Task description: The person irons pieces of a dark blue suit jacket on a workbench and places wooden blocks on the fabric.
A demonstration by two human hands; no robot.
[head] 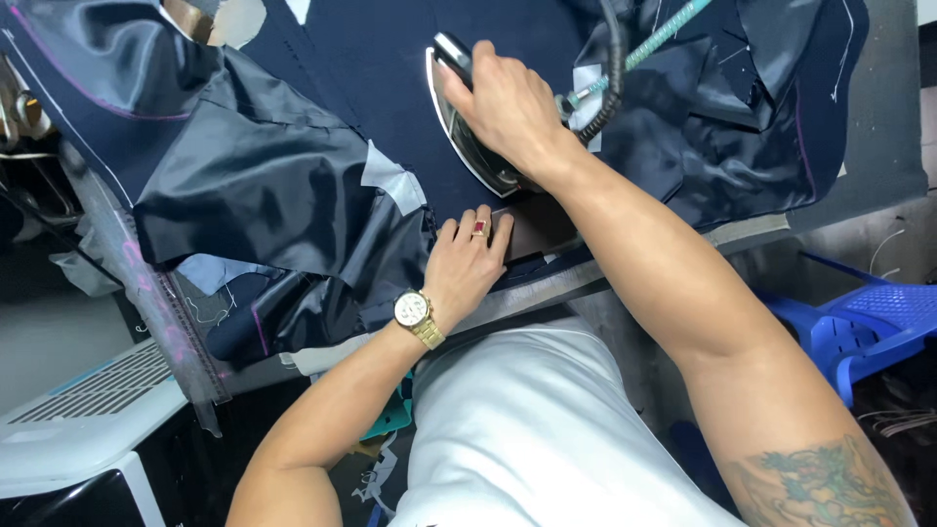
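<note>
My right hand was wrapped tight around the handle of the steam iron, fingers curled over the top so the handle itself was mostly hidden under my knuckles. The iron sat flat on the navy suit cloth, its pointed silver soleplate edge facing away from my body and toward my left. A black hose and a teal braided cord ran off from the iron's rear, over the bunched jacket panels on my right.

My left hand lay open, palm down, fingers pressed together and flat on the edge of the fabric just beside the iron's near side, pinning the cloth against the padded board. It gripped nothing. A red-stoned ring showed on one finger and a gold wristwatch on the wrist.

To my left the shiny dark lining was folded back in a heap, with pale interfacing patches showing at its edge. A blue plastic stool stood at my right, near the board's edge, and a white vented machine housing sat low at my left.
</note>
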